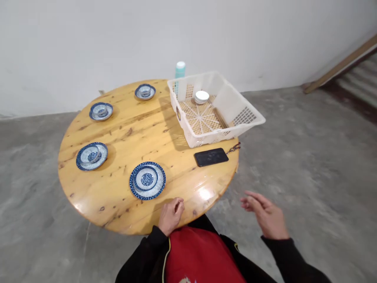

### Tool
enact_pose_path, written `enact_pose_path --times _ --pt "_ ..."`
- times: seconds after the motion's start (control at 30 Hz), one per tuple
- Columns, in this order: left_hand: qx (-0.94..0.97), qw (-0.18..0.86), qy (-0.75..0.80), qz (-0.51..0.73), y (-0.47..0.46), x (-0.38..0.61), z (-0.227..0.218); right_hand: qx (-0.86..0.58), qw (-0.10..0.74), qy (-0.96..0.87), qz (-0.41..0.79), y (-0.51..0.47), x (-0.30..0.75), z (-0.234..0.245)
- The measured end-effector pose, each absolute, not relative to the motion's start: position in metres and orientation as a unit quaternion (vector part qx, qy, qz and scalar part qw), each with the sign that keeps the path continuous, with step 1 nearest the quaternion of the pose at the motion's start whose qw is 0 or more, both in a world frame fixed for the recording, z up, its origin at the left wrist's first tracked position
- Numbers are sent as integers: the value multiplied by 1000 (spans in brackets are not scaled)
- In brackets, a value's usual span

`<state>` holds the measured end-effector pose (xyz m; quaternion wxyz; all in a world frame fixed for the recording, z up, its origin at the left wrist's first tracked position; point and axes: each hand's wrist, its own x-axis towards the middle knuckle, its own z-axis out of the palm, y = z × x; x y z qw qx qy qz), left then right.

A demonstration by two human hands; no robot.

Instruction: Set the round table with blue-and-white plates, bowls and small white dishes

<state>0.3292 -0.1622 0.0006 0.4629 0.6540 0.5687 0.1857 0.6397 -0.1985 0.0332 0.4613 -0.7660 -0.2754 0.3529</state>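
My left hand [171, 215] rests on the near edge of the round wooden table [123, 212], its fingers curled in loosely with nothing visible in them. Just beyond it lies a blue-and-white plate [160, 188] with a matching bowl [147, 179] on it. To the right of the table, my right hand [269, 216] hangs in the air over the floor, fingers loosely stretched and a little apart, holding nothing that I can see. A black phone [211, 157] with a strap [234, 148] lies near the table's right edge, the nearest object to that hand.
A white plastic basket [218, 135] holds stacked white-topped dishes [202, 97] and chopsticks [220, 118], and its right side overhangs the table. Behind it stands a turquoise bottle [180, 70]. More plates with bowls sit at the left [101, 159], back left [109, 111] and back [151, 94].
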Motion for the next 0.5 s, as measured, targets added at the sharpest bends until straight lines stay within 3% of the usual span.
enact_pose_path --times 0.23,0.37,0.5 --pt "605 455 605 245 -120 339 4 -780 403 -425 221 -77 724 126" --pt "641 311 628 313 -44 342 45 -746 376 -509 208 47 763 156" --pt "678 186 636 320 56 364 113 -724 341 -516 304 174 780 154"
